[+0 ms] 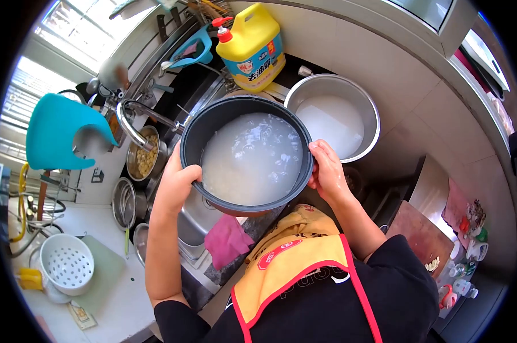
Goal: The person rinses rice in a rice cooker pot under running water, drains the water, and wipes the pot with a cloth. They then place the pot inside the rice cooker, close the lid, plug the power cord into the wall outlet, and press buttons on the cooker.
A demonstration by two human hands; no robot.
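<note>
A dark rice cooker inner pot (206, 127) is held up in front of me, over the sink (195, 222). Cloudy whitish water (253, 157) fills part of it, with pale grains faintly visible at the lower left. My left hand (177, 177) grips the left side, thumb over the rim and fingers hidden behind the wall. On the opposite side, my right hand (329, 172) is closed on the rim and looks wet. Just beyond the right hand stands a steel basin (364, 103) with cloudy liquid in it. The tap (147, 111) is close to the pot's left side.
A yellow jug with a red pump (253, 48) stands behind the pot. To the left are a bowl of pale chopped food (145, 154), a strainer (124, 203) and a white colander (67, 264). A pink cloth (228, 243) hangs at the sink's front edge; a cutting board (420, 237) lies right.
</note>
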